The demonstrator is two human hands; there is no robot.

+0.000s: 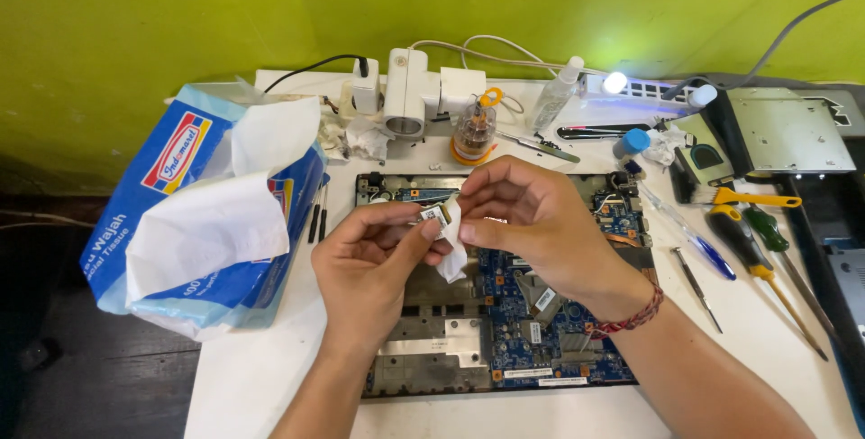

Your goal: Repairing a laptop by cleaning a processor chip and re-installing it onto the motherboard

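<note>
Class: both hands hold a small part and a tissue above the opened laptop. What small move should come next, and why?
Probably a short rub of the white tissue, pinched in the right hand, along the small part held by the left hand, since tissue and part already touch.

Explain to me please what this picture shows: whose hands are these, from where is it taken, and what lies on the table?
The single picture comes from a camera worn on a person's head, looking down at their own two bare hands. The left hand pinches a small electronic part, and the right hand holds a white tissue against it. Below them, on the white table, lies an opened laptop with its blue circuit board exposed. At the left stands a blue tissue pack. At the right lie screwdrivers and a small brush.
</note>
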